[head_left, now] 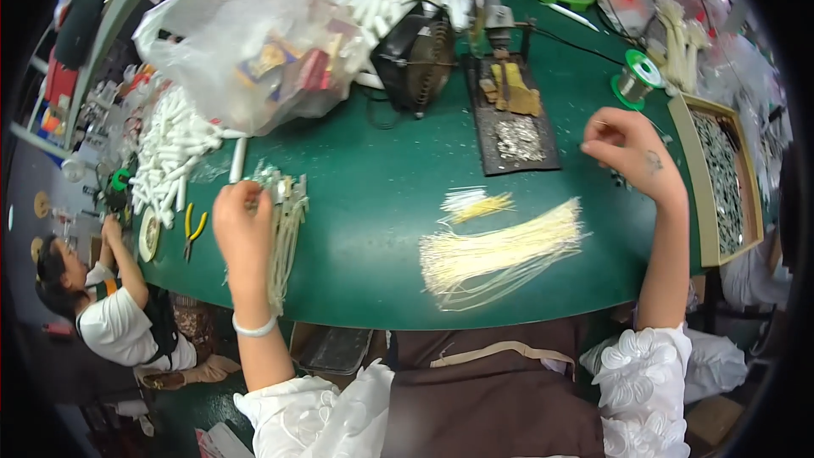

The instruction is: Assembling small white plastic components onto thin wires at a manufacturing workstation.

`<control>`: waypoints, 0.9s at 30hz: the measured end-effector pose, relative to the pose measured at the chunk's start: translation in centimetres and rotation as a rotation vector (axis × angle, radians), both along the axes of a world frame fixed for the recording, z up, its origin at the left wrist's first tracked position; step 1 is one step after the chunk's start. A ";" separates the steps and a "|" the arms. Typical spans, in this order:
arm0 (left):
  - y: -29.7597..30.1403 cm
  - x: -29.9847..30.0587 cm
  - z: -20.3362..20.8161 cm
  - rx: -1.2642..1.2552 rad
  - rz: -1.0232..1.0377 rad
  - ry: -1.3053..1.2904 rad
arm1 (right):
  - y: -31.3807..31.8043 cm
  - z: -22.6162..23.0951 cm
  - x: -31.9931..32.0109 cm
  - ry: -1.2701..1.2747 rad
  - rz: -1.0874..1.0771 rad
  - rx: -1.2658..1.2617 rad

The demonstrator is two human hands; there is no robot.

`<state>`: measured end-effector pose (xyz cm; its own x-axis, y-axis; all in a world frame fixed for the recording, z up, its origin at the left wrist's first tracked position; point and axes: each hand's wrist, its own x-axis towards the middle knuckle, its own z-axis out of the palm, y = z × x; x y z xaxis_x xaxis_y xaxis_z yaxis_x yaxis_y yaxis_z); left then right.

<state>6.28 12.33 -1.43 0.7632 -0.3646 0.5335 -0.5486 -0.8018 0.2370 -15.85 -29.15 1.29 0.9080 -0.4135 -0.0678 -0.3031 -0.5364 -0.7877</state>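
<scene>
My left hand [243, 225], a light band at its wrist, is closed with fingers curled at the left, beside a bundle of pale wires with small parts at their far ends [287, 237]. Whatever it may hold is hidden. My right hand [634, 153] is raised over the right side of the table, thumb and fingertips pinched together; anything between them is too small to make out. Between my hands lie a thick bundle of pale yellow wires [500, 254] and a small pile of short white and yellow wires [475, 203].
A soldering stand [513, 93] with metal bits on its dark base is mid-table. Yellow-handled pliers [197, 225], white tubes [174, 144], a stuffed plastic bag [254, 51] and a black fan-like device [415, 59] lie left. A solder wire spool [636, 80] and parts box [721, 178] stand right. Another person [114, 305] sits left.
</scene>
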 end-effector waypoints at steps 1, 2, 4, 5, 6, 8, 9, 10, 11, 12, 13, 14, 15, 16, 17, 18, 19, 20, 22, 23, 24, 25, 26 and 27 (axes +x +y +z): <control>-0.9 -0.7 0.6 0.033 -0.009 -0.073 | 0.3 -0.3 0.4 -0.047 0.045 0.038; -2.3 -1.4 1.3 0.065 -0.022 -0.149 | 0.6 -0.5 0.5 -0.097 0.087 0.076; -5.9 -3.7 2.9 0.003 -0.158 -0.050 | 1.3 -1.2 1.3 -0.094 0.120 0.097; -7.6 -5.0 3.2 -0.054 -0.263 0.027 | 2.0 -1.1 1.5 -0.092 0.133 0.159; -9.2 -6.0 2.7 -0.084 -0.437 0.139 | 2.5 -1.3 1.6 -0.099 0.144 0.168; -12.6 -7.6 1.6 -0.100 -0.758 0.349 | 3.1 -1.8 1.6 -0.129 0.149 0.223; -14.1 -8.2 1.3 -0.044 -0.881 0.365 | 3.2 -2.1 1.6 -0.125 0.136 0.216; -15.3 -8.6 0.5 -0.062 -0.965 0.357 | 3.3 -2.3 1.7 -0.084 0.144 0.238; -16.2 -9.0 0.3 -0.036 -0.989 0.388 | 3.4 -2.4 1.6 -0.042 0.154 0.261; -16.9 -9.2 0.1 -0.009 -1.013 0.419 | 3.5 -2.5 1.6 -0.041 0.150 0.258; -17.7 -9.2 -0.3 -0.009 -1.025 0.420 | 3.4 -2.6 1.6 -0.035 0.150 0.253; -18.4 -9.2 -0.7 0.035 -1.036 0.433 | 3.3 -2.7 1.6 -0.029 0.152 0.248; -18.9 -9.2 -0.9 0.079 -1.045 0.445 | 3.2 -2.7 1.5 -0.023 0.155 0.244; -19.2 -9.2 -1.0 0.082 -1.053 0.447 | 3.3 -2.6 1.5 -0.023 0.147 0.246; -19.4 -9.2 -1.1 0.126 -1.036 0.439 | 3.3 -2.5 1.5 -0.013 0.150 0.249; -19.6 -9.2 -1.1 0.169 -1.018 0.431 | 3.3 -2.5 1.5 -0.003 0.153 0.253; -19.7 -9.2 -1.2 0.172 -1.023 0.433 | 3.3 -2.6 1.6 -0.003 0.148 0.256; -19.8 -9.1 -1.2 0.187 -1.024 0.437 | 3.3 -2.6 1.6 0.000 0.154 0.247; -19.9 -9.1 -1.2 0.204 -1.028 0.442 | 3.3 -2.7 1.7 0.003 0.155 0.240; -19.9 -9.1 -1.2 0.215 -1.020 0.451 | 3.4 -2.5 1.7 0.005 0.163 0.233; -20.0 -9.1 -1.2 0.226 -1.012 0.458 | 3.4 -2.5 1.7 0.007 0.172 0.226; -20.0 -9.1 -1.2 0.228 -1.013 0.458 | 3.4 -2.6 1.7 0.006 0.171 0.227; -20.0 -9.2 -1.2 0.229 -1.008 0.451 | 3.5 -2.8 1.7 0.012 0.164 0.250; -20.0 -9.2 -1.2 0.231 -1.002 0.443 | 3.5 -2.9 1.8 0.017 0.158 0.273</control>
<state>-2.92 -7.63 -2.60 0.1749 -0.9763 0.1275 -0.8751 -0.0948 0.4746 -14.09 -25.63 -1.59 0.9573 -0.2317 -0.1728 -0.2473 -0.3474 -0.9045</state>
